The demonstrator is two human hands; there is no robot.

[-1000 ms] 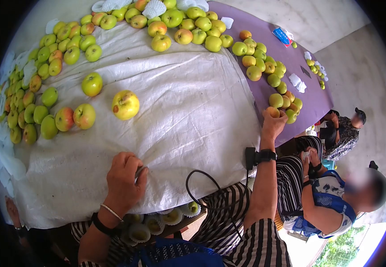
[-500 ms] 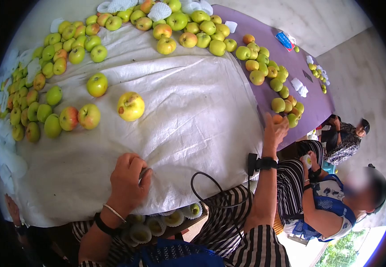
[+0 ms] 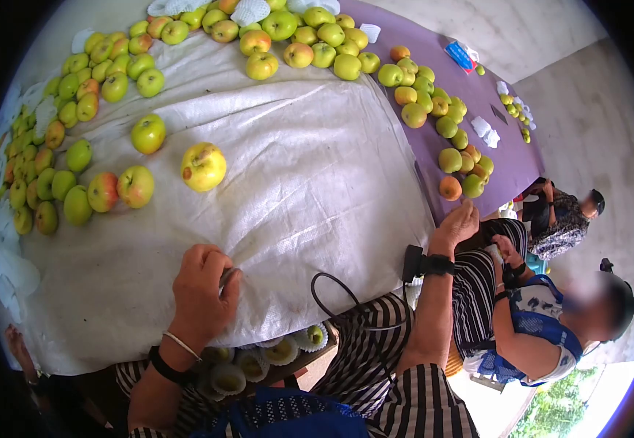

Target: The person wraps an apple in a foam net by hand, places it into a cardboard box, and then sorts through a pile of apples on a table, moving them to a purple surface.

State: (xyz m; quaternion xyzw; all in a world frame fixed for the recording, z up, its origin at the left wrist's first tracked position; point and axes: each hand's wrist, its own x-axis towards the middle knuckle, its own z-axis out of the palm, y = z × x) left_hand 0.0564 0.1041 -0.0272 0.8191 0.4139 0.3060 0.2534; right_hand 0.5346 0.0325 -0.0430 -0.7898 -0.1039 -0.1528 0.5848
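My left hand [image 3: 204, 292] is closed above the white cloth [image 3: 280, 175] near its front edge, gripping a small greyish object between thumb and fingers, too hidden to name. My right hand [image 3: 457, 225] is at the right edge of the cloth, its fingers curled together with nothing visible in them. Just beyond it an orange-red apple [image 3: 450, 187] lies on the purple surface [image 3: 507, 171], beside a cluster of green apples [image 3: 472, 185]. A yellow apple with a brown spot [image 3: 204, 167] sits alone on the cloth, near a green-yellow one [image 3: 148, 133].
Many apples [image 3: 115, 87] line the cloth's left and far sides. White foam nets [image 3: 250, 12] and a blue packet [image 3: 461, 55] lie farther off. Netted apples [image 3: 283, 351] sit in a box below the front edge. A co-worker [image 3: 536, 328] sits at right; another person [image 3: 562, 219] is behind.
My right hand has let go of the orange-red apple and drawn back towards me. That apple now rests beside the cluster. My left hand stays closed; the whole view has shifted slightly.
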